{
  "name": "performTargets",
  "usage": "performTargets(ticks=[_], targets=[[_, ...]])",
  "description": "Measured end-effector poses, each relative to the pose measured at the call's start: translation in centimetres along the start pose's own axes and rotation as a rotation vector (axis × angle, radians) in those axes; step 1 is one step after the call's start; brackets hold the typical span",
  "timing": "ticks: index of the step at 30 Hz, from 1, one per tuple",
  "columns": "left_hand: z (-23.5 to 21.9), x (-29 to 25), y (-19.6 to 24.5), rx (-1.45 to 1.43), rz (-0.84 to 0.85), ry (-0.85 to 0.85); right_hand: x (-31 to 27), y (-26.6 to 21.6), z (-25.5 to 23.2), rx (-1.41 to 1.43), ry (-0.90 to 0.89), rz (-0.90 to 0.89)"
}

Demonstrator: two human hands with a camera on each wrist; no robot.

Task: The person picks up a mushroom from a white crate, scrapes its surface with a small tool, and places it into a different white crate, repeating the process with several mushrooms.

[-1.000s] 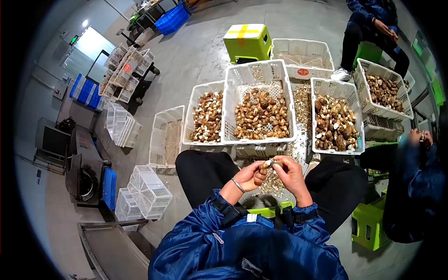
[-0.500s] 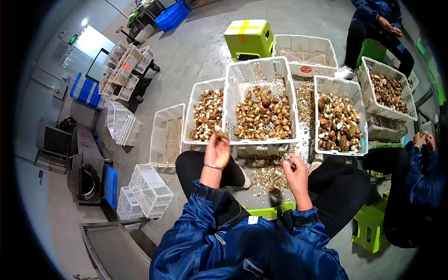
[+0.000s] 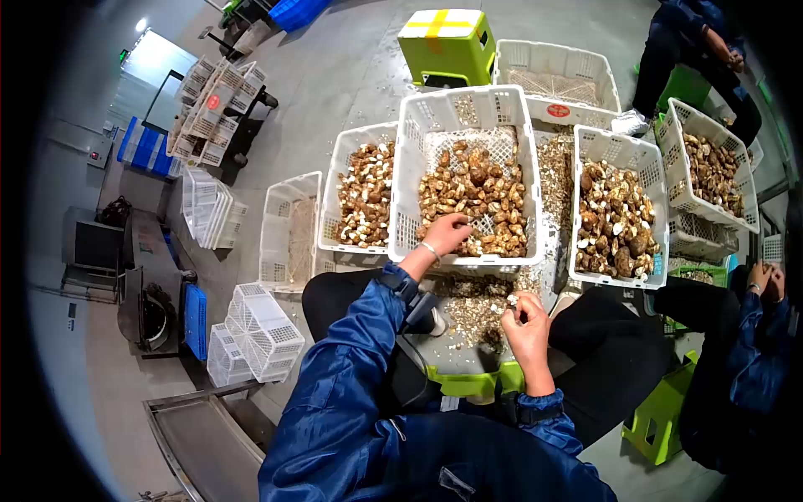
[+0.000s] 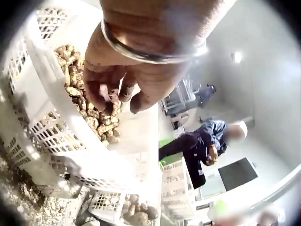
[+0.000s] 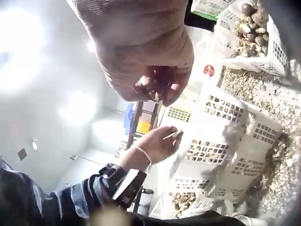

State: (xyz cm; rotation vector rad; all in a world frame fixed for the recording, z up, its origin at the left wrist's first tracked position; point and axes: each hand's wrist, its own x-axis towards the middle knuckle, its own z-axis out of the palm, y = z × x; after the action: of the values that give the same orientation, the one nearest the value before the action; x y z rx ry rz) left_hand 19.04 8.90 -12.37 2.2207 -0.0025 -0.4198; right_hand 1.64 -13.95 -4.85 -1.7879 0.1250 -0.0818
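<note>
My left hand [image 3: 447,236], with a metal bracelet at its wrist, reaches over the near rim of the middle white crate [image 3: 397,201]. Its bent fingertips are right at the brown mushrooms [image 3: 477,188] inside; in the left wrist view, thumb and fingers stand apart over the mushrooms [image 4: 75,75]. The right hand [image 3: 529,330] is held above my lap, fingers curled, pinching a small pale-tipped object [image 3: 512,299]. What it is I cannot tell, since the fingers cover most of it. In the right wrist view that hand [image 5: 146,61] shows its curled fingertips together.
A left crate [image 3: 324,201] and a right crate [image 3: 577,226] also hold mushrooms. Pale trimmings [image 3: 477,314] litter the floor between my knees. A green stool [image 3: 447,54] stands behind the crates. Other seated people [image 3: 753,335] are at the right; empty crates [image 3: 259,335] stand at the left.
Both hands were together at a mushroom. The left hand then carried it to the left crate and now, without that mushroom, is over the middle crate. The right hand moved slightly down, still pinching.
</note>
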Motion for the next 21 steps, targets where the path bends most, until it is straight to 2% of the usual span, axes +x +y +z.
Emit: performTargets(ticks=[1, 3, 4, 5, 7, 10, 13, 14, 17, 19, 21], targets=[[1.0, 0.6, 0.3, 0.18, 0.099, 0.021, 0.3, 0.3, 0.2, -0.006, 0.0, -0.008], [2.2, 1.7, 1.1, 0.27, 0.186, -0.08, 0.9, 0.4, 0.4, -0.019, 0.002, -0.001], [2.4, 2.4, 1.6, 0.352, 0.205, -0.143, 1.1, 0.3, 0.4, -0.007, -0.017, 0.06], [2.9, 3.1, 1.0, 0.456, 0.288, -0.136, 1.3, 0.2, 0.4, 0.006, -0.038, 0.119], [3.8, 4.3, 0.4, 0.702, 0.171, -0.265, 1.7, 0.6, 0.7, 0.005, -0.058, 0.162], [4.7, 5.0, -0.7, 0.753, 0.01, -0.383, 1.9, 1.2, 1.2, -0.054, -0.041, 0.103], [5.5, 5.9, -2.5, 0.853, 0.034, -0.485, 2.3, 0.8, 1.3, -0.083, -0.048, 0.07], [5.5, 6.0, -3.2, 0.833, 0.069, -0.499, 2.4, 0.1, 1.0, -0.014, -0.096, 0.167], [4.3, 4.6, -2.3, 0.597, 0.005, -0.27, 2.1, 0.1, 0.9, -0.058, -0.061, 0.124], [3.1, 3.3, -1.8, 0.498, 0.028, -0.184, 2.1, -0.8, 0.5, -0.034, -0.069, 0.113], [1.9, 0.8, -0.8, 0.043, 0.033, -0.179, 1.5, 0.2, 0.8, -0.022, -0.045, 0.058]])
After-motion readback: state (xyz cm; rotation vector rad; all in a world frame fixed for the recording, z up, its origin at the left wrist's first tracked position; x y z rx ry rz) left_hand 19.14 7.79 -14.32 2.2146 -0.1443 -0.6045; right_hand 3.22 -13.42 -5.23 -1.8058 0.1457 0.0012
